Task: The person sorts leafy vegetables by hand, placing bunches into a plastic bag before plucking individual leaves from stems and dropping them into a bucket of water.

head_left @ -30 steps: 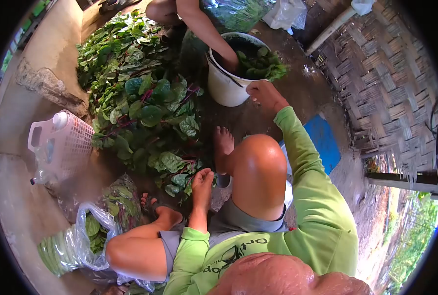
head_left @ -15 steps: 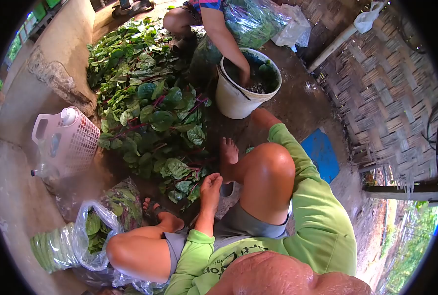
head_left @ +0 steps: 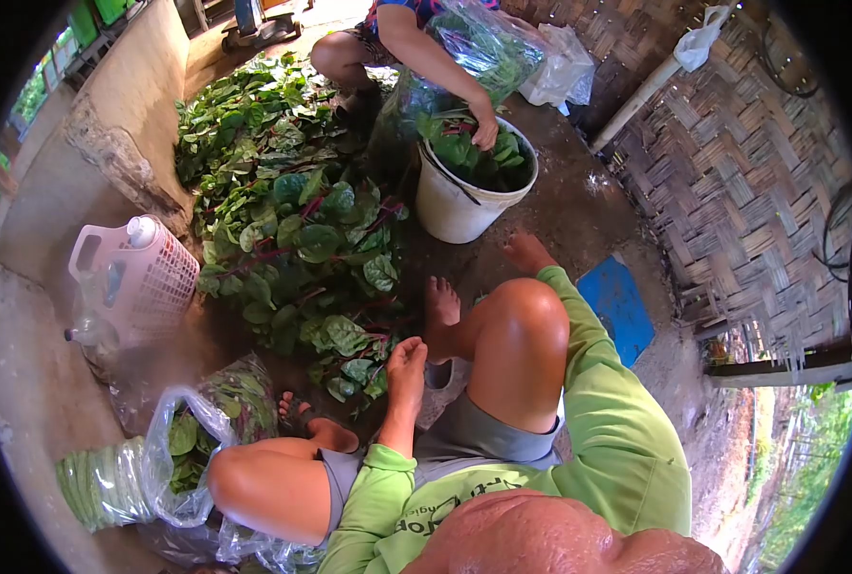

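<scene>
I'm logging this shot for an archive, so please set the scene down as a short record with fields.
left hand: fingers drawn together beside the leaves; any held item too small to tell
right hand: beyond the raised knee, below the bucket in view
bucket: white, upright, leaves inside
co-worker's hand: at the leaves in the bucket
leaves: large spread on the floor
basket: pink, left side
blue sheet: flat, right side
wall: woven

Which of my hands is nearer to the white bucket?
Right hand: on the near side of the white bucket, not touching it. Left hand: farther back, beside the leafy greens.
</scene>
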Demonstrator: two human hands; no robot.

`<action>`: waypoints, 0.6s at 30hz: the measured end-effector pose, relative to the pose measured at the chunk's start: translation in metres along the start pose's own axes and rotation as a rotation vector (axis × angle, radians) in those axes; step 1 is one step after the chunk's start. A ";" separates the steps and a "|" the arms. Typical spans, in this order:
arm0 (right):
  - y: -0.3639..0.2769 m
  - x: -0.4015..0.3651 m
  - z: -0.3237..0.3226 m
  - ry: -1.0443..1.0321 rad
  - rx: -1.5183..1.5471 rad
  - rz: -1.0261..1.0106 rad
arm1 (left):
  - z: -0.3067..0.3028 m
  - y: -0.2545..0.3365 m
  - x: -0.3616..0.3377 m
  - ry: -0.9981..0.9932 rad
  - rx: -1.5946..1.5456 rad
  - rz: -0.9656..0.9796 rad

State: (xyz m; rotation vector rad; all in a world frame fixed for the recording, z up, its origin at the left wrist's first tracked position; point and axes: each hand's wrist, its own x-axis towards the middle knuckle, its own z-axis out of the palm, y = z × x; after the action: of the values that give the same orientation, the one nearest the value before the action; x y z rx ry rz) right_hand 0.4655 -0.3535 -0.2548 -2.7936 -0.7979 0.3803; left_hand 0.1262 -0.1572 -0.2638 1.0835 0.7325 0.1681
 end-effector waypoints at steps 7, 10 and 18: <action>0.044 -0.001 0.047 -0.064 0.018 0.038 | -0.002 0.001 -0.002 -0.003 -0.022 -0.002; 0.045 0.000 0.051 -0.142 -0.037 0.007 | -0.004 0.002 -0.004 0.001 -0.019 -0.005; 0.049 0.009 0.011 -0.144 -0.046 -0.147 | -0.008 0.007 -0.010 0.028 0.028 -0.027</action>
State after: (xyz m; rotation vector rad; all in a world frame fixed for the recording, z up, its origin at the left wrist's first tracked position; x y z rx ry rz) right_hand 0.4933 -0.3879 -0.2805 -2.7508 -1.0499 0.5476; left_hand 0.1156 -0.1527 -0.2556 1.0993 0.7758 0.1509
